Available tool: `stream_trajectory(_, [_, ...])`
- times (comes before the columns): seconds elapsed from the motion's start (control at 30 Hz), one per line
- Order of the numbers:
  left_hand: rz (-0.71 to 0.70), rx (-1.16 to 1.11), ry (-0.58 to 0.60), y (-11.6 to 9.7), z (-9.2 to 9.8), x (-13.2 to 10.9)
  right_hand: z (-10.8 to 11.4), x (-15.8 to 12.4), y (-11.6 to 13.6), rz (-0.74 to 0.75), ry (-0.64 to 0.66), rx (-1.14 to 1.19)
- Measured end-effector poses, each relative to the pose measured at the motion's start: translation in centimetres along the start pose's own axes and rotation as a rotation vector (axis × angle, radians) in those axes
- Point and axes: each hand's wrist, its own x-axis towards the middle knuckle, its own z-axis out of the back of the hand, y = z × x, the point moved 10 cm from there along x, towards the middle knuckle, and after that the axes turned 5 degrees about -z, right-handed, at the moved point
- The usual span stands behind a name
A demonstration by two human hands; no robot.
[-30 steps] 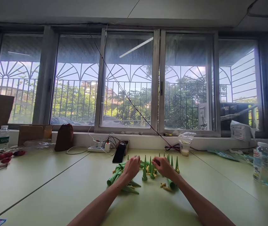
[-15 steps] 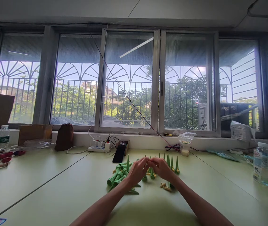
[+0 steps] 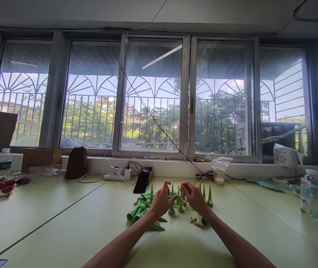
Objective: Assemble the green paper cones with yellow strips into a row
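My left hand (image 3: pixel 161 201) is above the table with its thumb and index finger spread apart, and I see nothing between them. It is beside a pile of green plastic tubes and pointed spikes (image 3: pixel 139 209). Close by on the right, my right hand (image 3: pixel 192 197) has its fingertips pinched together. Whatever they hold is too small to make out. Several green spikes stand point up around the hands, such as one at the right (image 3: pixel 210 196) with a yellow piece at its base. Small yellow pieces (image 3: pixel 197 222) lie below my right wrist. The hands hide part of the group.
A black phone (image 3: pixel 141 182) leans near a white power strip (image 3: pixel 117 176) with cables at the back. Behind the spikes stands a plastic cup (image 3: pixel 219 175). A bottle (image 3: pixel 312 195) is on the right, a dark red pouch (image 3: pixel 76 163) and another bottle (image 3: pixel 2 162) on the left.
My hands were touching at the fingertips and have come apart. The left thumb and index finger have opened, while the right fingers stay pinched and have shifted slightly up and right.
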Motion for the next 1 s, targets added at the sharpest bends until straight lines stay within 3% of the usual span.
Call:
stream_trajectory(0.13, [0.063, 0.049, 0.144, 1.0, -1.7, -0.5, 0.8, 0.3, -0.7, -0.019, -0.069, -0.009])
stream_trajectory(0.23, [0.086, 0.133, 0.286, 1.6, -3.5, -1.2, 0.7, 0.3, -0.7, -0.004, -0.070, -0.002])
stream_trajectory(0.3, [0.110, 0.165, 0.320, 2.2, -4.2, -1.5, 0.5, 0.2, -0.5, 0.006, -0.054, 0.009])
stream_trajectory(0.4, [0.107, 0.146, 0.269, 2.7, -4.3, -1.1, 0.0, 0.1, -0.3, 0.015, -0.023, 0.008])
stream_trajectory(0.63, [0.167, -0.060, -0.001, 3.4, -1.4, 0.5, -0.8, -0.1, 0.0, 0.048, 0.031, -0.113])
stream_trajectory(1.0, [0.106, -0.169, -0.034, 2.6, -0.9, 0.6, -1.3, -0.1, -0.8, 0.041, 0.061, -0.119])
